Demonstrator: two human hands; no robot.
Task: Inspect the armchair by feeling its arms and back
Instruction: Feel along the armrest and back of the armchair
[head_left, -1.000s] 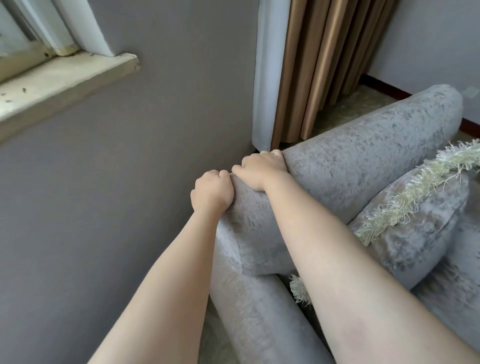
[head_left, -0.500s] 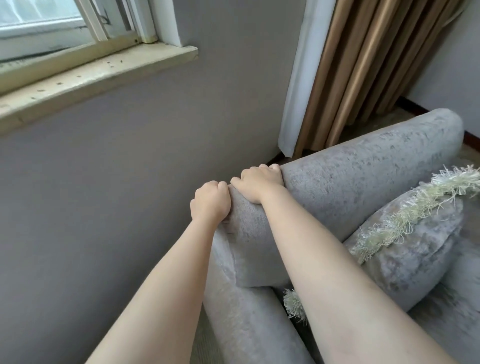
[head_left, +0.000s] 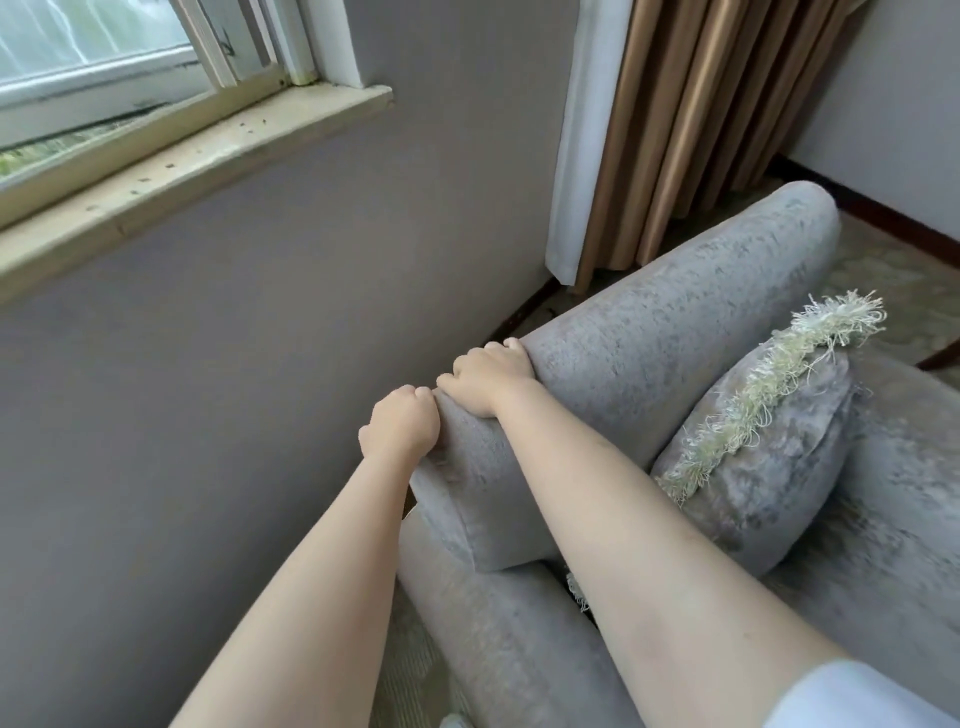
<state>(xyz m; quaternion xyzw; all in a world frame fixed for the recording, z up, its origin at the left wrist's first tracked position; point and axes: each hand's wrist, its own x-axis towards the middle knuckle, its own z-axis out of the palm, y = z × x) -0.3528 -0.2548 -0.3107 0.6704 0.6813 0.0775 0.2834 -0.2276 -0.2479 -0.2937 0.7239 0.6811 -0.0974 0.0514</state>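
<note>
Gripping armchair back (head_left: 649, 353): left hand (head_left: 400, 428), right hand (head_left: 488, 379); fringed cushion (head_left: 769, 467) against it.

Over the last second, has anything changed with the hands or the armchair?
No grip changed: the left hand and right hand still clutch the near end of the armchair back, side by side. Only the view tilted up, showing more of the window. The cushion stays leaning against the back.

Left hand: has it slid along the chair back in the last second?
No. The left hand still grips the same corner of the chair back, beside the right hand; only the camera tilted.
</note>
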